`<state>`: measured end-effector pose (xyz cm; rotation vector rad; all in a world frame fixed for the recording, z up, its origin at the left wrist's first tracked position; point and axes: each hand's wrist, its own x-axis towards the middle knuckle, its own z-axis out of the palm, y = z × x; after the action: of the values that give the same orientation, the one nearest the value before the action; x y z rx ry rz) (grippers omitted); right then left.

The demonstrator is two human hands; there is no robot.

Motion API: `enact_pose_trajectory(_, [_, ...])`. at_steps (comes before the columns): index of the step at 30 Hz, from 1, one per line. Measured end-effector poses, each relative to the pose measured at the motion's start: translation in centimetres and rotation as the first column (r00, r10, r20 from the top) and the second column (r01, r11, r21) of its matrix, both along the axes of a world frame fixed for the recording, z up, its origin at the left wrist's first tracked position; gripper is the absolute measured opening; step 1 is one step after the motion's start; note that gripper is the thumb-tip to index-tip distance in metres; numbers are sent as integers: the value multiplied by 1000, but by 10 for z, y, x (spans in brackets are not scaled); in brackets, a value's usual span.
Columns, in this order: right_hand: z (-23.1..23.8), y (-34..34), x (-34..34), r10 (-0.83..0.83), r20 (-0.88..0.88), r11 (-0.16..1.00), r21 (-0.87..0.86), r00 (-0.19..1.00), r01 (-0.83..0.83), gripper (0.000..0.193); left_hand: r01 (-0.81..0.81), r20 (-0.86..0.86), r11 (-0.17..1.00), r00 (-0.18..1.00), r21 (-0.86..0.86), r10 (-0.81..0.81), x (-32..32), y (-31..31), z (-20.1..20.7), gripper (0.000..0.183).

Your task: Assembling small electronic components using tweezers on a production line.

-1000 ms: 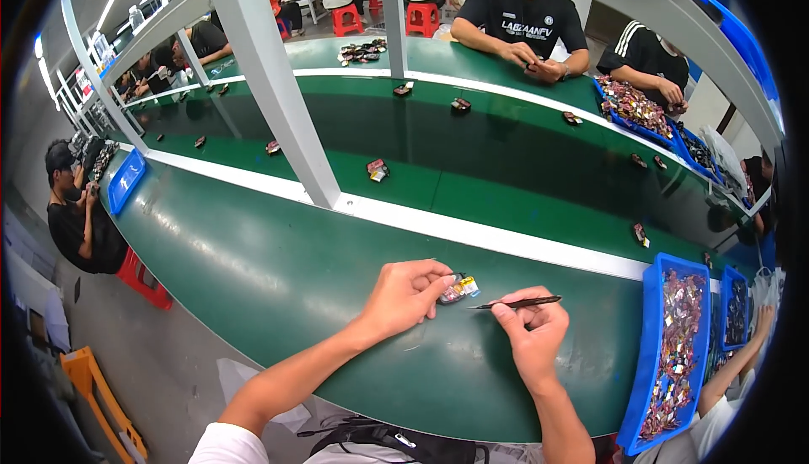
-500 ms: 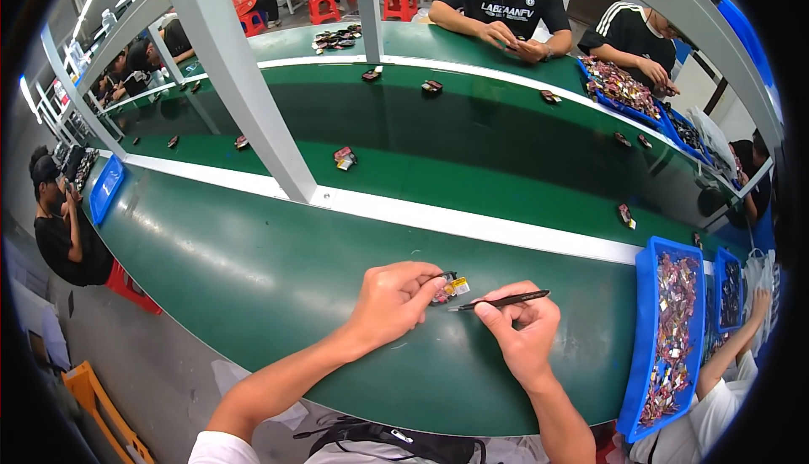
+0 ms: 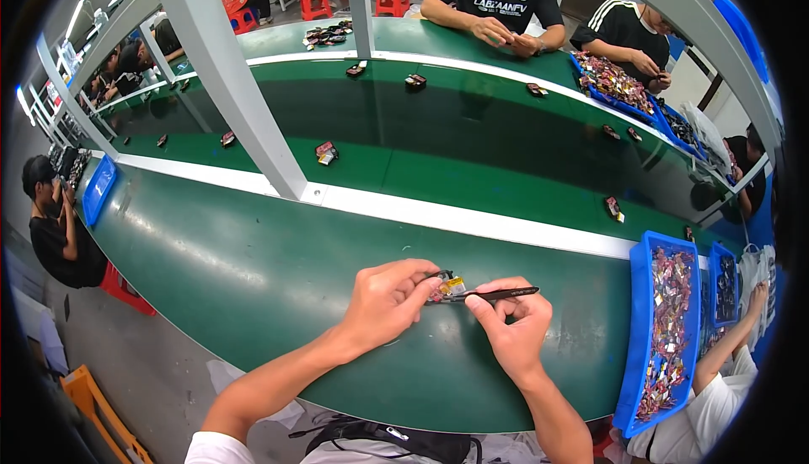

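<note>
Near the middle of the green bench, my left hand [image 3: 381, 302] is closed around the edge of a small electronic assembly [image 3: 453, 285]. It has a dark casing, reddish wires and a yellow-and-silver piece facing right; my fingers hide part of it. Black tweezers [image 3: 516, 292] lie between the thumb and fingers of my right hand [image 3: 518, 333], pointing left. Their tips meet the lower edge of the assembly, though exact contact is too small to make out.
A blue tray [image 3: 638, 329] of reddish wired parts stands at my right, with a smaller blue bin [image 3: 715, 291] beyond. Past the white rail [image 3: 438, 226], a green conveyor [image 3: 404, 169] carries scattered assemblies. A grey post [image 3: 227, 76] rises at left. Co-workers sit around the line.
The tweezers have moved left, bringing their tips from beside the assembly to its lower edge. My left hand keeps its hold. Assemblies on the conveyor appear shifted slightly left along with the whole view.
</note>
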<state>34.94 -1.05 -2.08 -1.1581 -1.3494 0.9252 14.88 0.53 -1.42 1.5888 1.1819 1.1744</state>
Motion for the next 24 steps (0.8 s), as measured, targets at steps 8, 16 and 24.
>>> enact_pose_trajectory(8, [-1,1,1,7,20,1000,-25,1000,-7,12,8,-22,1000,1000,12,-8,0,-1,2,16])
enact_pose_trajectory(16, [3,2,1,50,-103,992,-110,993,-61,11,50,-32,997,998,50,-49,-2,0,3,16])
enact_pose_trajectory(24, [3,2,2,65,-175,982,-165,982,-95,11,75,-60,994,996,84,-70,-4,1,1,14])
